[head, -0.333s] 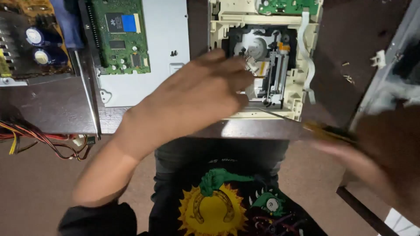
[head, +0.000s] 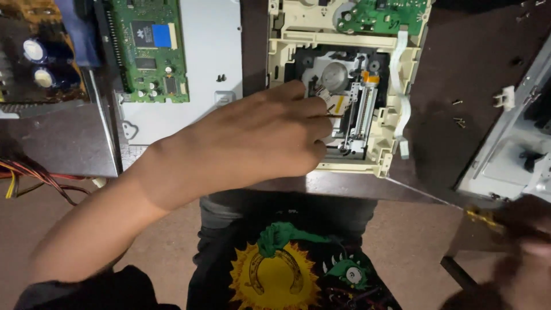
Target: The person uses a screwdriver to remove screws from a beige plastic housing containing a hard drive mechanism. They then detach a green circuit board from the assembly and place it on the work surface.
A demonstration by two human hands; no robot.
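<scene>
On the cream drive mechanism [head: 367, 143], left hand [head: 258, 138] pinches inside; right hand's [head: 525, 252] blurred grip unclear.

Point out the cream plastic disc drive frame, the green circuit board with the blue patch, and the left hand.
cream plastic disc drive frame [head: 344, 41], head view, its upper crossbar.
green circuit board with the blue patch [head: 150, 54], head view, board middle.
left hand [head: 258, 138], head view, back of hand.

Labels: one small blue rectangular sticker [head: 162, 35] on the green circuit board [head: 150, 51], upper left. No packages, signs, screens.
</scene>
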